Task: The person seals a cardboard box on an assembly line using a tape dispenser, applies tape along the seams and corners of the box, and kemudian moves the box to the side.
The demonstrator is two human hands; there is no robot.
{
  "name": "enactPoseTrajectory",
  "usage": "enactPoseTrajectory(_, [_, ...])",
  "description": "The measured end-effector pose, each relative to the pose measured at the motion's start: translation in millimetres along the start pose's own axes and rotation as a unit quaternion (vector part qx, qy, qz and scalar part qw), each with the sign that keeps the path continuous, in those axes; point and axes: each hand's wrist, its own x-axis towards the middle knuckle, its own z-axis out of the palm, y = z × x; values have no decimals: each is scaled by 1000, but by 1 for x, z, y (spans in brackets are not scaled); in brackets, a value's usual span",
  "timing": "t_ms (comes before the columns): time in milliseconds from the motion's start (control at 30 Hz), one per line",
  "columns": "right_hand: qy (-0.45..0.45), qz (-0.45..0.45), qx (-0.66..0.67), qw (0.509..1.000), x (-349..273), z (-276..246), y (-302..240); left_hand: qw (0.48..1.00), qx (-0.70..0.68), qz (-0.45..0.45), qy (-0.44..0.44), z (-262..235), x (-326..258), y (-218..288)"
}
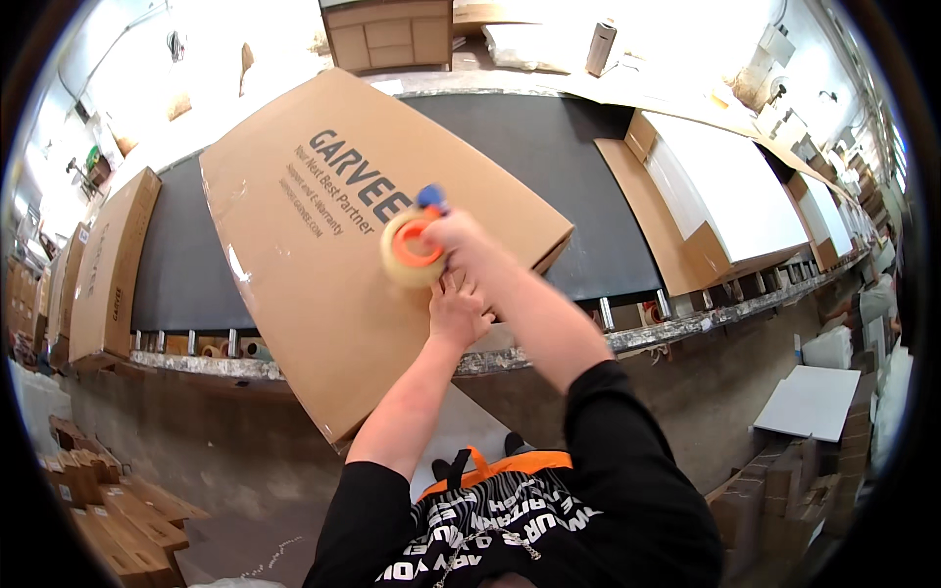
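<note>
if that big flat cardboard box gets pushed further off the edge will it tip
Probably: the cardboard box already overhangs the conveyor edge. It looks flat and stiff, so it should pivot rather than sag. The left hand pressing it likely steadies it.

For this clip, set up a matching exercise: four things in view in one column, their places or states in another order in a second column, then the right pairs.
Things:
1. Large flat brown cardboard box
2. Tape dispenser with orange core and blue handle
3. Left hand
4. Open cardboard box with white contents

Places or states:
A. Held in the right hand
B. Pressed flat on the large box's near edge
C. Farther right on the black conveyor belt
D. Lying across the belt, overhanging its near edge

Pairs: 1-D, 2-A, 3-B, 4-C
</note>
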Motion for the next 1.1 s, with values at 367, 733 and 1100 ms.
enactPoseTrajectory(367, [200, -177, -448, 853, -117, -132, -117, 961, 221, -78, -148, 10, 35, 28])
enactPoseTrajectory(733, [-39, -33, -787, 614, -24, -136, -119, 977, 180, -103, -52, 34, 69, 36])
enactPoseTrajectory(1100, [-17, -11, -797, 603, -65, -173, 30, 966, 216, -83, -113, 26, 67, 31])
